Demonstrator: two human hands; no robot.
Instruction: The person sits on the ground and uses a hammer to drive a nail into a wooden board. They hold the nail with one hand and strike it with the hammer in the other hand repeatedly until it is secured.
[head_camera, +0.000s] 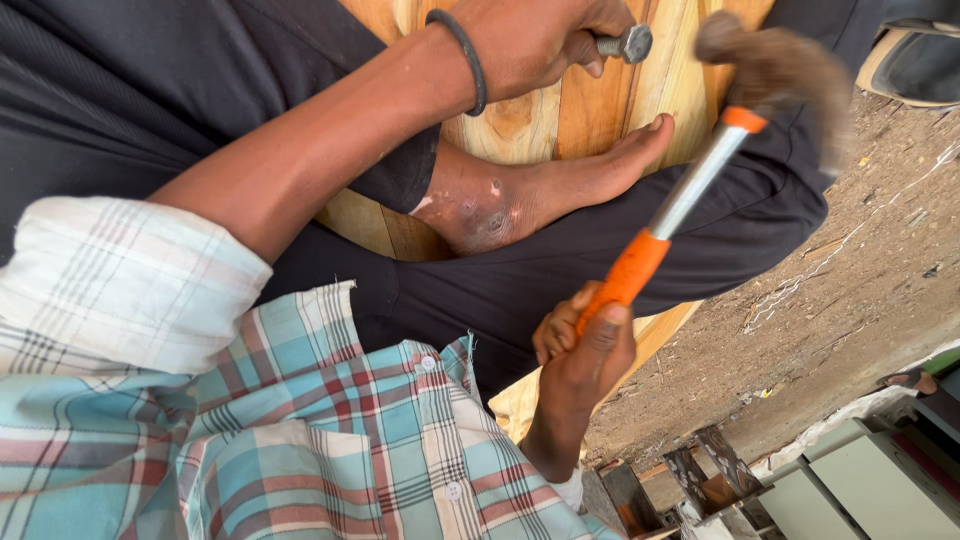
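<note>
Dirt ground lies beside the wood panel (520, 115). On the panel, left hand (530, 40) fingers pinch a bolt (622, 43); above it, right hand (585, 355) grips the raised hammer (700, 175). Best struck squarely, clear of the fingers.

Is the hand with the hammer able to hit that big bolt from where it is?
Probably yes. The right hand holds the hammer raised, its head close beside the bolt that the left hand pinches against the wooden board. Nothing lies between them, though the left fingers sit very near.
</note>
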